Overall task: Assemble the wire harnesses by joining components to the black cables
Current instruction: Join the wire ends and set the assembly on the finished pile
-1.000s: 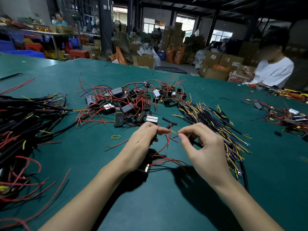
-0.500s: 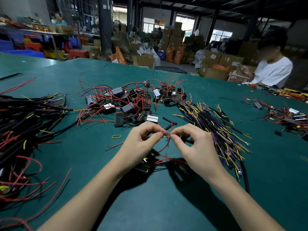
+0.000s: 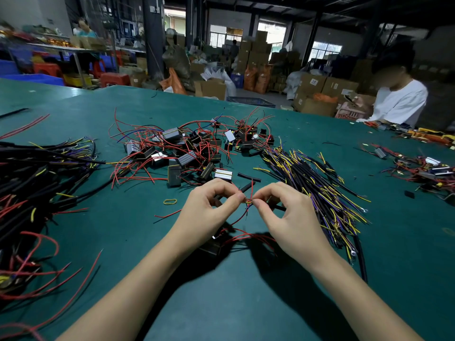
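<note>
Left hand [image 3: 204, 212] and right hand [image 3: 290, 217] meet above desk [image 3: 234, 303]; fingers [image 3: 240, 198] of both pinching thin wire ends [image 3: 248, 201], red wire [image 3: 240, 219] trailing down to black box [image 3: 211, 246] below. Risk: short ends slip from pinch, joint loosens; trailing red wire may drag box. Right: black cables [image 3: 312, 178] heap, close. Beyond: box pile [image 3: 187, 153], red leads tangled, snag hazard. Far right: seated person [image 3: 401, 99].

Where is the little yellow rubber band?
In the head view, the yellow rubber band lies flat on the green table, just to the left of the left hand and in front of the pile of boxes with red wires.
</note>
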A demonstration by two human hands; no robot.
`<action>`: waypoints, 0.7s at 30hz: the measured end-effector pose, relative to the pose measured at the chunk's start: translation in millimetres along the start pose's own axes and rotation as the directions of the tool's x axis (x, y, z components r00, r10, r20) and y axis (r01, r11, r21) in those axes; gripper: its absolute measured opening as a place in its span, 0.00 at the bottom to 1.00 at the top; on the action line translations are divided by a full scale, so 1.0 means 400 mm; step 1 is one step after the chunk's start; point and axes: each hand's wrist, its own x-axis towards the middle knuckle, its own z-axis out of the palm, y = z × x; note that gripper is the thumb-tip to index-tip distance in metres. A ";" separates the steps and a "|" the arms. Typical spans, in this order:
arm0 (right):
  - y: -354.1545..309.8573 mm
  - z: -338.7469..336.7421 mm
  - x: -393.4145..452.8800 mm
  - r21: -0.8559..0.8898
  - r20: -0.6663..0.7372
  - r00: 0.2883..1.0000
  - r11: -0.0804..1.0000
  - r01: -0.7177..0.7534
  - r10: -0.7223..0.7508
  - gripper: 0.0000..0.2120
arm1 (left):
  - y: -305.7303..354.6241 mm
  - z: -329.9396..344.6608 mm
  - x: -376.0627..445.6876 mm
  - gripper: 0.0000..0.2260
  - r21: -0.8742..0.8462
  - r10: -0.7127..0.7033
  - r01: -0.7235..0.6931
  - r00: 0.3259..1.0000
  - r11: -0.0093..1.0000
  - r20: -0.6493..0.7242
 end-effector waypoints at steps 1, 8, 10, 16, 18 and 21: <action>0.001 0.001 0.000 0.002 0.000 1.000 1.000 -0.004 0.004 0.03 | 0.000 0.000 0.000 0.06 0.012 0.009 -0.009 1.000 1.000 0.002; -0.010 0.009 -0.003 0.105 -0.080 0.996 0.994 0.035 -0.026 0.03 | -0.004 0.000 0.002 0.06 0.107 0.107 -0.107 0.994 0.988 0.007; -0.010 0.013 -0.005 0.098 -0.099 0.993 0.993 0.066 -0.056 0.03 | -0.003 -0.001 0.003 0.07 0.145 0.127 -0.127 0.992 0.981 0.009; 0.006 0.014 -0.006 -0.378 -0.070 0.894 0.841 0.387 -0.443 0.03 | 0.012 0.003 0.002 0.07 0.209 0.093 -0.100 0.995 0.973 0.042; 0.018 0.008 -0.003 -0.528 0.016 0.818 0.690 0.495 -0.575 0.04 | 0.015 0.003 0.001 0.08 0.230 0.070 -0.082 0.996 0.970 0.061; 0.023 0.009 -0.004 -0.442 0.013 0.860 0.768 0.463 -0.511 0.02 | 0.019 0.001 0.001 0.07 0.233 0.056 -0.066 0.997 0.970 0.050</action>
